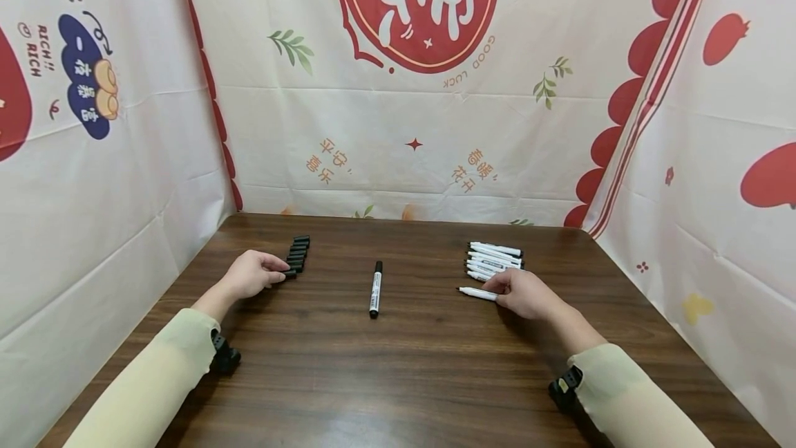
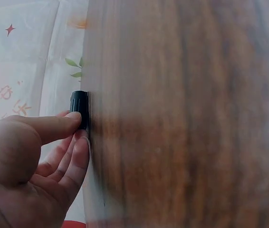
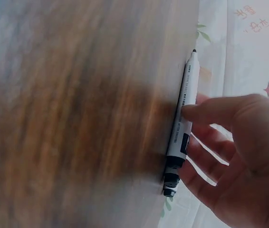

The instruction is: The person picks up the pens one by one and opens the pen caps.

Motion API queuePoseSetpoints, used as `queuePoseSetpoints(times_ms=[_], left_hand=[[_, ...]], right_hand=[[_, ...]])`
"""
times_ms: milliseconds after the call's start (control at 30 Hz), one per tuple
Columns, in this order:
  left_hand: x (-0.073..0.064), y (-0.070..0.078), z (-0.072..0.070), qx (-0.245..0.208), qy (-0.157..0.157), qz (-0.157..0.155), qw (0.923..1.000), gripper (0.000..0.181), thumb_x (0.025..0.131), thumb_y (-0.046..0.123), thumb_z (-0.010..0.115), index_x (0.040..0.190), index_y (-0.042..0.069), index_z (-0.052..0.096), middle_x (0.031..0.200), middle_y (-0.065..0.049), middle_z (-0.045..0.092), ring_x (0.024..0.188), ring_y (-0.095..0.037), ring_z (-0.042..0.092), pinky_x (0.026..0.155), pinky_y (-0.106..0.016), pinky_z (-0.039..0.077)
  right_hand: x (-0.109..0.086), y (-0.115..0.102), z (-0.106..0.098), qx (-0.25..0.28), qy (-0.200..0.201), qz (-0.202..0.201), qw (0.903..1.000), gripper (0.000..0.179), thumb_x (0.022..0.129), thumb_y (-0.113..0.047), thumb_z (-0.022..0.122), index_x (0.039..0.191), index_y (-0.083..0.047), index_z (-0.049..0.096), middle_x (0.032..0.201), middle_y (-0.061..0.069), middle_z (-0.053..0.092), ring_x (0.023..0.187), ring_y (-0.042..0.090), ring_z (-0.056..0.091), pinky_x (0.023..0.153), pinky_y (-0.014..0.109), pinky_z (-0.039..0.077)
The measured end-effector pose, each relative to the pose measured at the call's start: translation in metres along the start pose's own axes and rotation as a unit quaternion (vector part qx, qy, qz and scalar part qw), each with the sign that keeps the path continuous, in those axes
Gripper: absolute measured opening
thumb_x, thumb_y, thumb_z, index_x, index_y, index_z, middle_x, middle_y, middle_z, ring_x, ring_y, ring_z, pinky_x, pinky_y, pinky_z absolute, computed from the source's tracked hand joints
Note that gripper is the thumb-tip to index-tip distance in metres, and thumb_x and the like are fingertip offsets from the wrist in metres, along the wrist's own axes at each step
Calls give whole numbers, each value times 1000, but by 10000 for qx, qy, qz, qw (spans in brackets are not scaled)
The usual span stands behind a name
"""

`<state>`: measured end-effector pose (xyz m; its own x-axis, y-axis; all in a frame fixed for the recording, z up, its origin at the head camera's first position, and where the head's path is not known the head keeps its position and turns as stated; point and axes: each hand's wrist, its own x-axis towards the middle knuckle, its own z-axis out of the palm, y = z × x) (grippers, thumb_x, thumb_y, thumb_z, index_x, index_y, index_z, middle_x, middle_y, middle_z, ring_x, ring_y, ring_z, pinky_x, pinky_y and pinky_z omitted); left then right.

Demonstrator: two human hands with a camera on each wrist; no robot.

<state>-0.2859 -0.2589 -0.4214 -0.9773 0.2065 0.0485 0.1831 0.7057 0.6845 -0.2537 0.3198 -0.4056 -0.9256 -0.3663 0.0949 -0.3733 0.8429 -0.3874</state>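
Observation:
My left hand (image 1: 253, 274) pinches a black marker cap (image 2: 79, 102) between thumb and fingers, low at the tabletop, at the near end of a row of several black caps (image 1: 298, 252). On the right, my right hand (image 1: 525, 294) holds an uncapped white marker (image 3: 185, 107) by its barrel, its dark tip pointing left in the head view. Just beyond that hand lies a bunch of several uncapped white markers (image 1: 494, 258), side by side. Between the hands, a capped marker (image 1: 376, 289) lies lengthwise with its black cap toward the back.
The brown wooden table (image 1: 348, 372) runs back to a printed cloth curtain (image 1: 398, 116). More of this cloth hangs along the left and right sides. Each sleeved forearm carries a small black wrist camera near the cuff.

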Motion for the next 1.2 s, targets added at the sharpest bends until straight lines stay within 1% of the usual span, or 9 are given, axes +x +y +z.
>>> queuePoseSetpoints(times_ms=[100, 167, 333, 400, 500, 767, 1000, 1200], left_hand=[[0, 0, 0, -31, -3, -47, 10000, 26, 102, 10, 77, 125, 0, 80, 123, -22, 79, 89, -22, 79, 80, -40, 64], [0, 0, -1, -32, 10, -67, 10000, 26, 102, 10, 77, 125, 0, 80, 122, -21, 80, 90, -22, 79, 81, -41, 65], [-2, 0, -1, 25, 38, -144, 9999, 25, 102, 10, 77, 125, 1, 81, 120, -20, 80, 91, -23, 79, 81, -41, 64], [-2, 1, -2, 36, 43, -165, 9998, 25, 102, 10, 77, 125, 1, 81, 120, -20, 80, 91, -23, 79, 81, -41, 64], [-2, 0, -1, 31, 65, -172, 9998, 25, 102, 9, 77, 124, 1, 81, 120, -20, 80, 92, -22, 79, 81, -40, 64], [-1, -1, 1, 9, 105, -79, 9999, 24, 99, 6, 77, 122, -2, 81, 117, -20, 81, 90, -20, 78, 79, -38, 64], [0, 0, 2, 17, 124, -53, 9999, 24, 99, 6, 77, 121, 0, 81, 119, -20, 81, 90, -19, 77, 80, -38, 64], [1, 2, 3, 27, 150, -46, 9999, 23, 100, 6, 77, 122, 1, 82, 119, -20, 81, 90, -19, 76, 79, -38, 63]], right_hand=[[-1, 1, -2, 26, 156, 137, 9998, 19, 91, 1, 78, 107, -10, 83, 94, 3, 73, 86, 15, 60, 81, 37, 52], [-2, 4, -3, -32, 248, 173, 9995, 19, 91, 1, 78, 106, -10, 83, 94, 4, 74, 86, 17, 62, 81, 39, 53], [-2, 8, -4, -239, 395, 335, 9984, 21, 93, -3, 79, 110, -13, 86, 96, 5, 78, 87, 18, 65, 82, 43, 55], [-2, 9, -3, -255, 414, 431, 9979, 21, 94, -4, 78, 111, -13, 86, 97, 5, 78, 88, 18, 66, 84, 45, 56], [-2, 10, -4, -279, 424, 454, 9977, 21, 95, -4, 78, 112, -12, 86, 98, 5, 79, 89, 20, 68, 84, 49, 57], [-3, 9, -2, -338, 483, 700, 9958, 15, 95, -7, 78, 108, -14, 82, 96, 5, 76, 88, 21, 67, 81, 46, 55], [-3, 10, -2, -390, 531, 781, 9948, 17, 93, -10, 79, 109, -15, 82, 97, 5, 77, 89, 23, 69, 81, 49, 55], [-4, 11, -3, -402, 547, 892, 9937, 19, 92, -10, 80, 110, -15, 82, 96, 5, 77, 89, 23, 69, 80, 47, 54]])
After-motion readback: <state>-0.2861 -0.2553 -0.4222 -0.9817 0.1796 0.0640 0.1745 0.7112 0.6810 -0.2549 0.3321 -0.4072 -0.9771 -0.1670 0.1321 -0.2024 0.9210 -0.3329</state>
